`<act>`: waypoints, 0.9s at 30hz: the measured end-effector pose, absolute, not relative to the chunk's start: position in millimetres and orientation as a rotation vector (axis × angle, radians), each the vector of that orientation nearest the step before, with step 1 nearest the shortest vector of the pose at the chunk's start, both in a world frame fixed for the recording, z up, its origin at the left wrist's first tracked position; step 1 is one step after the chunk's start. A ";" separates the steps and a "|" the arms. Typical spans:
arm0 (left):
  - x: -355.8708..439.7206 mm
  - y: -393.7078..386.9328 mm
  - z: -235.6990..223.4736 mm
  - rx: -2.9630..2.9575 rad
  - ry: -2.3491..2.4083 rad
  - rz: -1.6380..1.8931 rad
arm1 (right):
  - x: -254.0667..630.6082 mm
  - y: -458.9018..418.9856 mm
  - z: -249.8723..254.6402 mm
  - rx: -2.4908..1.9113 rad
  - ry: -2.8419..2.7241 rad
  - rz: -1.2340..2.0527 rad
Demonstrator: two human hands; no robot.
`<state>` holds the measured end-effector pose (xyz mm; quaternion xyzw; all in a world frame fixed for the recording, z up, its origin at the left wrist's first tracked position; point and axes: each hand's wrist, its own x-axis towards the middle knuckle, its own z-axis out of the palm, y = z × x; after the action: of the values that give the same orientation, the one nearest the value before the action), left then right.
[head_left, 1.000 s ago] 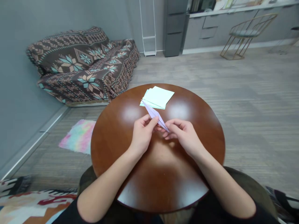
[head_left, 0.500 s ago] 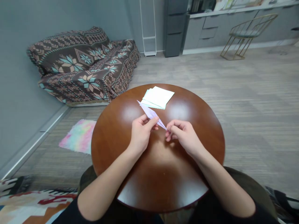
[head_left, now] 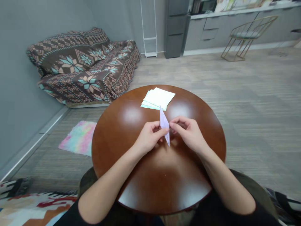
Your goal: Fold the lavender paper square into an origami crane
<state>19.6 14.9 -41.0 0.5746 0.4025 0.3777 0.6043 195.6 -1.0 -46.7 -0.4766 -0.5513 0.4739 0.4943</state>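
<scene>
A folded piece of lilac paper (head_left: 164, 121), a long narrow diamond with a crease down its middle, is held above the table, one point away from me and one toward me. My left hand (head_left: 152, 135) pinches its lower left part, thumb on top and fingers beneath. At the paper's right edge is my right hand (head_left: 184, 129), its thumb and index finger pinched together at the side corner. The other right fingers curl underneath, partly hidden. Beyond the paper's far tip lies a stack of pale square sheets (head_left: 160, 96), slightly fanned.
The round brown wooden table (head_left: 117, 131) has glossy reflections. A sofa (head_left: 89, 69) with a patterned cover stands at the back left, and a pastel fluffy mat (head_left: 78, 138) lies on the floor. A gold-framed chair (head_left: 245, 34) stands near the grey cabinets (head_left: 218, 31).
The lilac paper has turned from slanting toward the upper left to nearly upright in view. My right hand has shifted from its near tip to its right side; my left hand keeps hold.
</scene>
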 end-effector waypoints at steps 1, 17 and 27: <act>19.4 15.0 -41.1 1.349 0.920 0.854 | 197.3 -0.2 -46.0 -1.143 -1.356 1.162; 20.8 14.1 -37.4 1.486 0.874 0.726 | 198.7 1.5 -50.0 -1.088 -1.164 1.305; 25.2 17.5 -44.9 1.011 0.881 0.978 | 195.7 -2.0 -49.6 -0.994 -1.498 0.789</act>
<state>25.2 17.5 -44.9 0.4495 0.3917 0.4347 0.6749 195.7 -2.0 -49.6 -0.4209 -0.6344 0.3340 0.5556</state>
